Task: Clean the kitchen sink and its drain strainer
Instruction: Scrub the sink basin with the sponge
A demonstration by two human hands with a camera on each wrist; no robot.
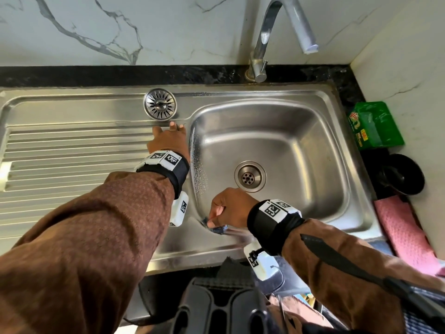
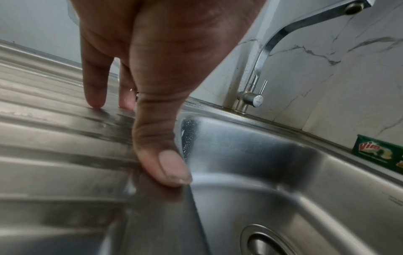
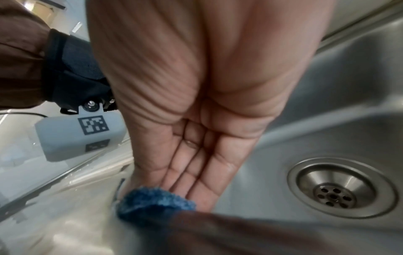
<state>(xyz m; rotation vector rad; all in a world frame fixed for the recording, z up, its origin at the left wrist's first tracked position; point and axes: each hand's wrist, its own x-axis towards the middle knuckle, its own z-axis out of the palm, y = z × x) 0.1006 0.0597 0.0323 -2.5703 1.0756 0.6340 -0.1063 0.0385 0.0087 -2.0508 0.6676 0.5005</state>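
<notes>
The steel sink (image 1: 265,97) has a ribbed drainboard on the left and a basin on the right. Its drain strainer (image 1: 160,104) lies out of the basin, on the deck behind the drainboard. The drain opening (image 1: 250,176) (image 3: 333,196) shows its holes. My left hand (image 1: 168,136) (image 2: 135,138) rests on the ridge between drainboard and basin, fingers straight, thumb on the basin's edge. My right hand (image 1: 226,206) (image 3: 189,181) holds a blue scrub pad (image 1: 218,227) (image 3: 156,200) at its fingertips and presses it against the basin's near-left corner.
A curved tap (image 1: 265,37) rises behind the basin. On the right counter lie a green Vim soap pack (image 1: 375,126) (image 2: 379,151), a black bowl (image 1: 402,174) and a pink cloth (image 1: 404,232). Small droplets speckle the basin's left wall.
</notes>
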